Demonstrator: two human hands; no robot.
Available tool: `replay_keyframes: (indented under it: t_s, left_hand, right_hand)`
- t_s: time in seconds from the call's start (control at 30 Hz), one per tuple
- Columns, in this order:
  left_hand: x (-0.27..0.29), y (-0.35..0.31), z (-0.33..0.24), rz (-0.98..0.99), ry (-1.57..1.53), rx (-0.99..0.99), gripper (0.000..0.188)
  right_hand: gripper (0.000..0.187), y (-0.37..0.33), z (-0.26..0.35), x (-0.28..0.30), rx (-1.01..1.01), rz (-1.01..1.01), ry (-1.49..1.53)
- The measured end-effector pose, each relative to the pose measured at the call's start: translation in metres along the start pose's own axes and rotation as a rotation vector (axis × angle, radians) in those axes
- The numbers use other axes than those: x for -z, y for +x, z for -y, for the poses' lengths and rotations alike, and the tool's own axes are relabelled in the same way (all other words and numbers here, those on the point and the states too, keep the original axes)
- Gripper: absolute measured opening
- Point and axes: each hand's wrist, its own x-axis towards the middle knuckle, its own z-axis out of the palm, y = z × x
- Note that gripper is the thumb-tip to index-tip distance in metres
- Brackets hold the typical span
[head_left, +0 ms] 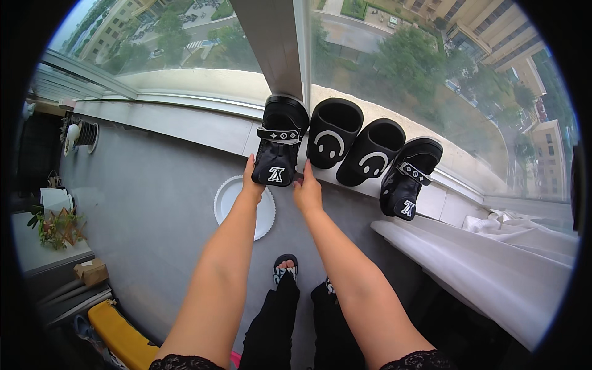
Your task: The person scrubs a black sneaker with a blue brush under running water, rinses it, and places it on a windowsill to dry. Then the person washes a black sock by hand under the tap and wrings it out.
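A black strapped clog (277,160) with a pale emblem on its toe stands on the window ledge, toe toward me. My left hand (251,180) grips its left side near the toe, fingers partly hidden. On the opposite side, my right hand (307,192) has its thumb at the toe edge and its index finger stretched up along the clog. Right of this clog sit two black slides, one (336,129) beside another (374,153), each with a white upside-down smiling face. The matching strapped clog (410,179) is at the row's right end.
A round white scalloped lid or tray (231,206) lies on the grey floor (160,185) below my left forearm. White curtain (481,271) hangs at right. Plants (58,225) and a yellow object (123,333) are at left. The window (394,74) rises behind the ledge.
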Motion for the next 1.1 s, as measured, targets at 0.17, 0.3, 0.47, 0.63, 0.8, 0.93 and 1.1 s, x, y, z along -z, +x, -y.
replay_keyframes:
  t_s: [0.17, 0.3, 0.47, 0.63, 0.8, 0.93, 1.1]
  left_hand:
    - [0.003, -0.095, -0.012, -0.229, 0.677, -0.013, 0.067]
    - [0.035, -0.211, -0.014, -0.162, 0.546, 0.042, 0.065]
    - [0.03, -0.392, -0.068, -0.1, 0.506, 0.232, 0.063]
    - [0.014, -0.53, -0.125, 0.133, 0.607, 0.339, 0.059]
    - [-0.043, -0.597, -0.152, 0.551, 0.792, 0.325, 0.048]
    - [-0.083, -0.637, -0.142, 0.769, 0.935, 0.296, 0.044]
    - [-0.111, -0.715, -0.098, 0.939, 1.125, 0.28, 0.036]
  right_hand:
    - [0.074, -0.075, 0.001, 0.046, -0.032, 0.031, 0.109]
    - [0.069, -0.181, 0.01, 0.107, -0.099, 0.052, 0.173]
    - [0.064, -0.323, 0.026, 0.192, -0.179, 0.077, 0.048]
    - [0.051, -0.46, 0.113, 0.298, -0.199, 0.04, 0.147]
    - [0.047, -0.607, 0.135, 0.364, -0.257, -0.237, 0.223]
    - [0.046, -0.723, 0.135, 0.388, -0.336, -0.465, 0.287]
    - [0.047, -0.836, 0.142, 0.403, -0.374, -0.603, 0.426]
